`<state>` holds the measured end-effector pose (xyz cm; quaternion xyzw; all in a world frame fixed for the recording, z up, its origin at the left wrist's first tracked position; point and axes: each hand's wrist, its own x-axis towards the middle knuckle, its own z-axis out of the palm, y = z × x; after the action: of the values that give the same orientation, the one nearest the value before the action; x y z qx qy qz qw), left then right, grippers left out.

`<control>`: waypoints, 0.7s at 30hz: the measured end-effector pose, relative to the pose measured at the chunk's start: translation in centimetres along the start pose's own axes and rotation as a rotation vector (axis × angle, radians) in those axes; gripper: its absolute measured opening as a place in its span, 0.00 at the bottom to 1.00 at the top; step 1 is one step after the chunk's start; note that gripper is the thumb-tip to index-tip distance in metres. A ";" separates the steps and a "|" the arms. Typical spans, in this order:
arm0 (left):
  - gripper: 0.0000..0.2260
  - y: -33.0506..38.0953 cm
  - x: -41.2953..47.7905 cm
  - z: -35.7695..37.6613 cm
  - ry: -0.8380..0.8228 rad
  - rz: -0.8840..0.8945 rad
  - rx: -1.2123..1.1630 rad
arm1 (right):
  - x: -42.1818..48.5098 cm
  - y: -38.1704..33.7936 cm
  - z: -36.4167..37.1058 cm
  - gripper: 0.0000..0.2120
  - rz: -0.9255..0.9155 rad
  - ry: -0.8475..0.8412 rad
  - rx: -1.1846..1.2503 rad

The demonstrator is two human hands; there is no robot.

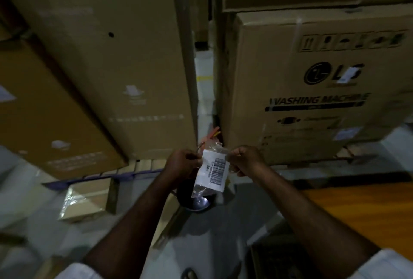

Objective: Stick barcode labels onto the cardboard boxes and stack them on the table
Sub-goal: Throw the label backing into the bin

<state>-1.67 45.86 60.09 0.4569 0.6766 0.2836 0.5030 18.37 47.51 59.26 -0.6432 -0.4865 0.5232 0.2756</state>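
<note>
A clear plastic bag (212,172) bearing a white barcode label hangs between my two hands at the centre of the view. My left hand (182,164) pinches its upper left edge, and my right hand (244,161) pinches its upper right corner. A small cardboard box (86,200) wrapped in shiny film lies on the floor to the lower left. The orange-brown table top (362,209) shows at the right, beyond my right forearm.
Tall cardboard cartons (125,59) stand on the left, and a washing machine carton (312,91) on the right, with a narrow gap between them. A dark round object (196,200) with a shiny base sits below the bag. Grey floor lies around it.
</note>
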 end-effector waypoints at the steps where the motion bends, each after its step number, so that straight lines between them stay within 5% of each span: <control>1: 0.05 -0.9 0.7 -0.8 0.024 -0.002 0.046 | 0.7 -0.1 1.2 0.11 0.002 -0.023 -0.043; 9: 0.02 -7.5 6.5 -4.4 0.066 -0.129 0.098 | 5.8 1.9 9.5 0.13 0.021 -0.056 -0.236; 16: 0.12 -13.8 12.5 -5.9 0.105 -0.284 0.029 | 12.7 4.5 14.3 0.02 0.068 -0.075 -0.560; 21: 0.09 -15.6 17.4 -6.2 0.162 -0.411 -0.025 | 20.4 8.1 17.5 0.10 0.153 -0.175 -0.680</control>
<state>-14.02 55.43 41.63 0.2788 0.7901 0.2193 0.4999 4.27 60.43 38.72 -0.6854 -0.6048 0.4037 -0.0369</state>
